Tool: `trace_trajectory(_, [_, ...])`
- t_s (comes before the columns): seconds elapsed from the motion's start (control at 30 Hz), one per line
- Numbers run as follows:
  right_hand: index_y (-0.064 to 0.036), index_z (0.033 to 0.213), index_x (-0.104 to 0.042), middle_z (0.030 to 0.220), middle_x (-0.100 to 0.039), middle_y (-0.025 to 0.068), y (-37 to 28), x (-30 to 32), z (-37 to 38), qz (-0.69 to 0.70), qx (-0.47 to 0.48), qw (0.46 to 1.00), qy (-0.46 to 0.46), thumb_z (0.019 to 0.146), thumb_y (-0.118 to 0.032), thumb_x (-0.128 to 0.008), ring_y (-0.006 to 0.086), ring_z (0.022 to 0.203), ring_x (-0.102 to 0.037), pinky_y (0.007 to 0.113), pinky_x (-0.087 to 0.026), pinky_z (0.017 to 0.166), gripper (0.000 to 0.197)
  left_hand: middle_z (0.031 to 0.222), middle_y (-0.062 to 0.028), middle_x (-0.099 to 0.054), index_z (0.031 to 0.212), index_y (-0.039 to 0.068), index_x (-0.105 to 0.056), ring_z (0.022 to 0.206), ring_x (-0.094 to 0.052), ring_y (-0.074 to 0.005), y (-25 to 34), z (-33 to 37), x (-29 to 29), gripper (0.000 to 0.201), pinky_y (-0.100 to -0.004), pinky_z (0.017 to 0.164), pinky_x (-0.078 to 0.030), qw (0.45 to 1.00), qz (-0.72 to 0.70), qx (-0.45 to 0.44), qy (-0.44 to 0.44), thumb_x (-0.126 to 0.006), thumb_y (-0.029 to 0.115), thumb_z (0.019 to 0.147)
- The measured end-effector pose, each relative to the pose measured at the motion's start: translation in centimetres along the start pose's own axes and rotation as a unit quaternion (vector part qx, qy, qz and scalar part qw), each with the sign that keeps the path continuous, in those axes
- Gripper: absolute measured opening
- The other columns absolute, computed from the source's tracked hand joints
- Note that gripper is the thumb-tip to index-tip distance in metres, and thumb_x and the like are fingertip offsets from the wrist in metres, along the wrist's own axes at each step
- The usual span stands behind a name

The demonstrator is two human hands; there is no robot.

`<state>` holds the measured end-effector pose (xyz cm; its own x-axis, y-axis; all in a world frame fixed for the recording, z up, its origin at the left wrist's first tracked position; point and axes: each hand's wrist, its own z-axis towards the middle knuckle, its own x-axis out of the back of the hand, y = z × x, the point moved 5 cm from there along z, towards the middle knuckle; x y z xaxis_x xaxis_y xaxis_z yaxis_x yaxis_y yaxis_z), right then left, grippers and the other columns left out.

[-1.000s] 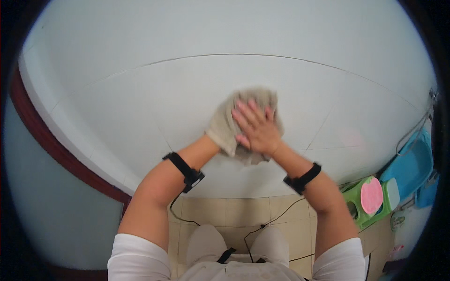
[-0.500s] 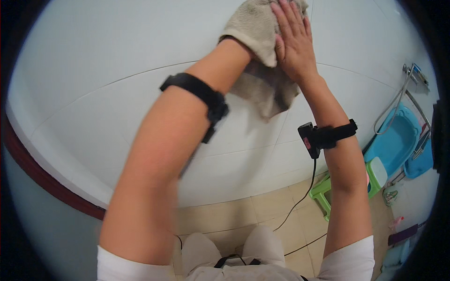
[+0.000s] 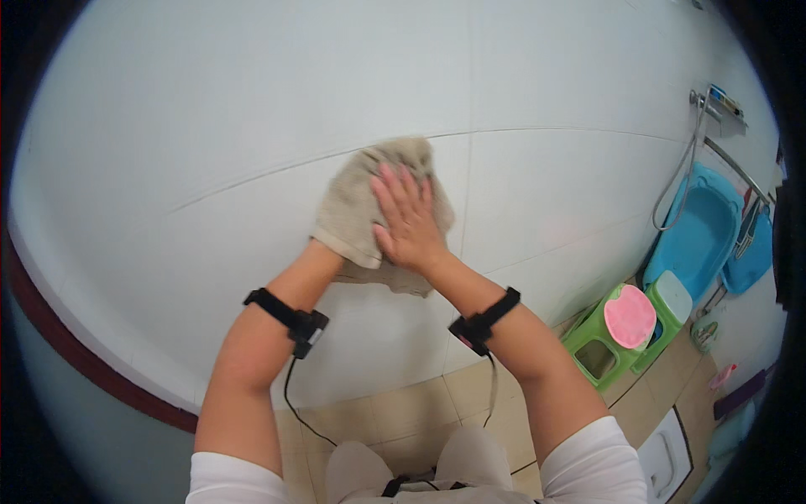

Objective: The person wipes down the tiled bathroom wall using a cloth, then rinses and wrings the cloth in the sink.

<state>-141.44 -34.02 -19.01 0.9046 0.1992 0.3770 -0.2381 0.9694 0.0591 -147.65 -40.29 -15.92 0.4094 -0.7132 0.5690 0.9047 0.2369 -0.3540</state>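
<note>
Rumpled beige cloth (image 3: 346, 206), soft-looking, against white wall (image 3: 554, 193), near frame centre. Right hand (image 3: 411, 231) flat on it, grip slightly spread; left hand cloth-covered, grip cannot tell.

Soft, even light is filling the white wall (image 3: 546, 92).
A faint shadow (image 3: 416, 424) is dimming the floor (image 3: 478, 395) by the wall's lower edge; slight blur is softening the cloth (image 3: 357, 206); the fisheye lens is bowing the tile seam (image 3: 277, 172), blackening the view's corners.

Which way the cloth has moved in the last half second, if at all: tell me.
Yes, downward: the cloth reached well above the horizontal seam then; now it lies mostly below it.
</note>
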Motion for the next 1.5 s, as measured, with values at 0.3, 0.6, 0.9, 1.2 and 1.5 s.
trace_trajectory(0.3, [-0.0139,0.127,-0.032,0.135,-0.026,0.0054,7.8,9.4,11.0,-0.038,0.073,0.991,0.106,0.073,-0.019,-0.047,0.0261,0.125,-0.021,0.045,-0.013,0.102,0.056,0.122,-0.0123,-0.042,0.120,0.006,-0.040,0.112,-0.039,-0.0249,-0.5,15.6,2.8,0.044,-0.0332,0.099,-0.026,0.978,0.043,-0.012,0.204,-0.040,0.021,0.079])
trace_trajectory(0.6, [-0.0065,0.126,-0.032,0.134,-0.027,0.0111,12.2,10.9,3.6,0.006,-0.033,0.990,0.138,0.072,-0.006,-0.040,0.0308,0.125,-0.021,0.044,-0.014,0.102,0.055,0.128,-0.0131,-0.037,0.124,0.004,-0.036,0.118,-0.034,-0.0236,6.3,18.0,-4.0,0.047,-0.0323,0.102,-0.021,0.998,-0.046,-0.030,0.034,-0.035,0.025,0.081])
trace_trajectory(0.9, [-0.0134,0.128,-0.031,0.136,-0.025,0.0029,1.7,6.9,16.2,-0.014,0.097,0.993,0.065,0.077,-0.020,-0.045,0.0237,0.126,-0.019,0.044,-0.011,0.103,0.054,0.132,-0.0136,-0.029,0.127,0.010,-0.031,0.120,-0.030,-0.0273,-5.4,12.1,7.1,0.055,-0.0380,0.101,-0.020,0.971,0.201,0.061,0.109,-0.040,0.032,0.078])
trace_trajectory(1.2, [-0.0054,0.125,-0.034,0.135,-0.025,0.0108,-12.1,-3.4,13.6,0.232,0.279,0.932,0.010,0.076,-0.022,-0.054,0.0290,0.124,-0.022,0.040,-0.020,0.101,0.056,0.138,-0.0091,-0.016,0.134,0.010,-0.013,0.128,-0.014,-0.0232,-9.8,-5.8,11.8,0.059,-0.0352,0.105,-0.011,0.930,0.303,0.197,0.070,-0.035,0.036,0.084])
trace_trajectory(1.5, [-0.0010,0.128,-0.025,0.133,-0.019,0.0223,-0.6,4.3,11.5,0.106,0.012,0.990,0.094,0.070,-0.016,-0.060,0.0351,0.124,-0.019,0.041,-0.017,0.102,0.069,0.126,-0.0112,-0.039,0.123,0.004,-0.035,0.117,-0.036,-0.0207,-4.4,10.4,11.6,0.051,-0.0280,0.100,-0.023,0.989,-0.005,0.083,0.123,-0.041,0.028,0.079])
